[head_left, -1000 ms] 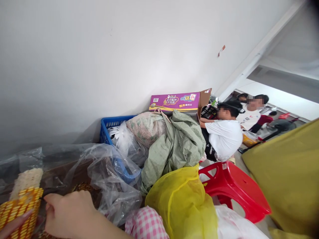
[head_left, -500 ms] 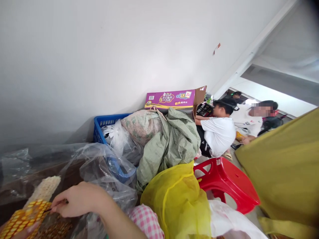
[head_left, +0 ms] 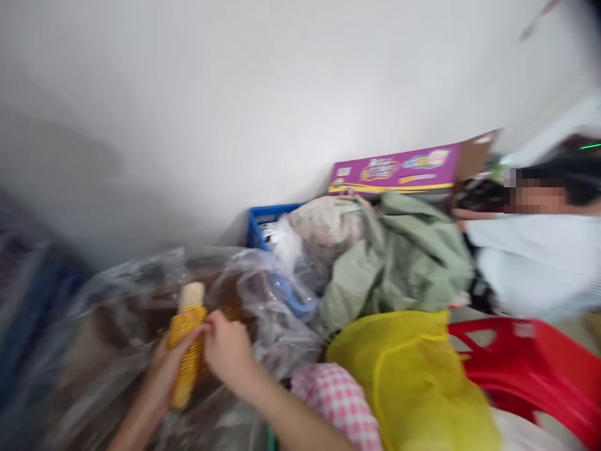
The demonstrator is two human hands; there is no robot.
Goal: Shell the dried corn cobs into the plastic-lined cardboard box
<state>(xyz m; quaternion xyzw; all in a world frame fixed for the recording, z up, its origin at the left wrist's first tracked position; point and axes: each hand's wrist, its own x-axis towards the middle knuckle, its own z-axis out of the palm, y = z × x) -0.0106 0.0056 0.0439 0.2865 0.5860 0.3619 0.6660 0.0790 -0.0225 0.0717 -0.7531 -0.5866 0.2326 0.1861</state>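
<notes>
My left hand (head_left: 164,376) grips a corn cob (head_left: 186,338) from the left side; the cob stands nearly upright, yellow kernels on its lower part and a bare pale tip on top. My right hand (head_left: 225,351) presses against the cob's right side with fingers curled; whether it still pinches a thin tool is lost in blur. Both hands work over a box lined with a clear plastic bag (head_left: 141,294). The whole view is smeared by motion.
A blue crate (head_left: 256,225) holds bags and a green woven sack (head_left: 399,263). Behind it leans a purple carton (head_left: 399,170). A yellow mesh bag (head_left: 413,382) and a red plastic stool (head_left: 530,369) lie at the right. A person in a white shirt (head_left: 530,263) sits beyond.
The camera swung left and down, so everything shifted right. The cob now stands upright nearer the middle, and both hands have closed in around it.
</notes>
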